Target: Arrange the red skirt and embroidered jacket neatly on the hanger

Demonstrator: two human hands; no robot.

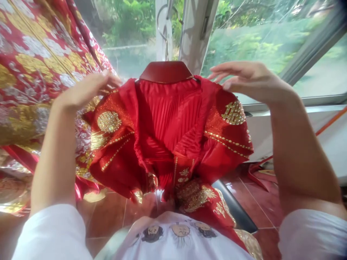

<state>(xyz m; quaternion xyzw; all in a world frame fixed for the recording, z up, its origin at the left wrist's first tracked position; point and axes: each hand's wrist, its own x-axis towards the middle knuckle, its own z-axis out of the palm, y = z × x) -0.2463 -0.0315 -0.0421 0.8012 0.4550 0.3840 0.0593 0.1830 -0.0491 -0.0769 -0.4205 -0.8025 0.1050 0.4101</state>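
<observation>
A red garment [168,133] with gold embroidery hangs on a dark red wooden hanger [165,71], whose metal hook [162,32] catches on the window frame. My left hand [86,88] rests on the garment's left shoulder, fingers curled onto the cloth. My right hand [244,79] hovers at the right shoulder, fingers stretched out and apart, touching or just above the fabric. Both my forearms reach up from white sleeves.
Another red, gold and silver patterned garment [32,72] hangs at the left. The window [257,39] behind shows greenery. Red floor tiles [108,216] lie below, with a dark object [235,209] near the garment's hem and an orange strap [330,122] at the right.
</observation>
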